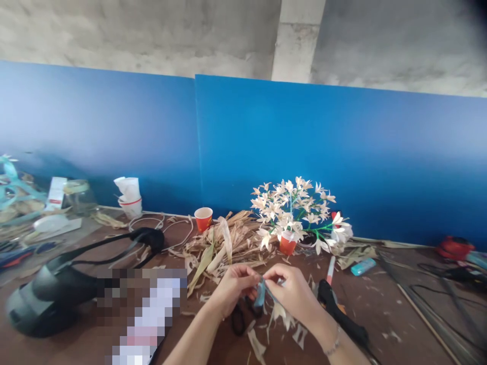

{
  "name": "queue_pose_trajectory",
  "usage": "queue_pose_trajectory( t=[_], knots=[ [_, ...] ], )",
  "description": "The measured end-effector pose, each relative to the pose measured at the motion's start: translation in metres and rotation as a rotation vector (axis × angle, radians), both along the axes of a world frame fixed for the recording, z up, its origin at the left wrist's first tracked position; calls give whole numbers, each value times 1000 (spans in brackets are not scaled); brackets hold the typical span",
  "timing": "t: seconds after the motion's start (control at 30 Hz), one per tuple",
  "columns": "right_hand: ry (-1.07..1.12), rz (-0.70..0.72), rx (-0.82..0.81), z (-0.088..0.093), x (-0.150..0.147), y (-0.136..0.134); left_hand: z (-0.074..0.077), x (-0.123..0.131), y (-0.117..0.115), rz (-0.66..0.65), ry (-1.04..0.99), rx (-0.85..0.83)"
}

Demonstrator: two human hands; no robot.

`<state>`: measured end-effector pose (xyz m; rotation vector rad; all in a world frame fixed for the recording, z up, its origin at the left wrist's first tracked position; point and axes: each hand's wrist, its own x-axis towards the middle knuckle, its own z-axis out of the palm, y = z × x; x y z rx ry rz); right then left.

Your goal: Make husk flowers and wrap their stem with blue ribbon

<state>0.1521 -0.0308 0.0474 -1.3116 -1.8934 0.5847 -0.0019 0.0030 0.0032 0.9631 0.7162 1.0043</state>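
My left hand (235, 285) and my right hand (291, 289) meet low in the middle, fingertips pinched together. Between them is a small light-blue strip (260, 295), partly covered by the fingers; its kind is hard to make out. Pale petal-shaped pieces (282, 315) show just under my right hand, and I cannot tell whether they are joined to the strip. Black loop handles, like those of scissors (238, 320), lie below my hands. To the right of my right hand rests a black glue gun (340, 315).
Behind my hands spreads a heap of dried corn husks (238, 235). Cream husk flowers (291, 203) stand in a red paper cup (288, 245). Another red cup (204, 219) is further left. A black strapped device (53, 291) lies left, and a turquoise packet (363, 266) right.
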Motion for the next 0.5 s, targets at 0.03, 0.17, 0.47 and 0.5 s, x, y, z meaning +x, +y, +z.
queue_pose_trajectory(
  t=[0.03, 0.17, 0.47, 0.5],
  knots=[
    [-13, 1, 5, 0, -1, 2, 0, 0, 0, 10, -7, -3],
    [-66, 9, -10, 3, -2, 7, 1, 0, 0, 39, -23, -20],
    [-376, -159, 207, 2, -19, 3, 2, 4, -2, 82, -25, -15],
    [-379, -171, 226, 0, -20, 3, 1, 3, -1, 82, -17, -4]
  ],
)
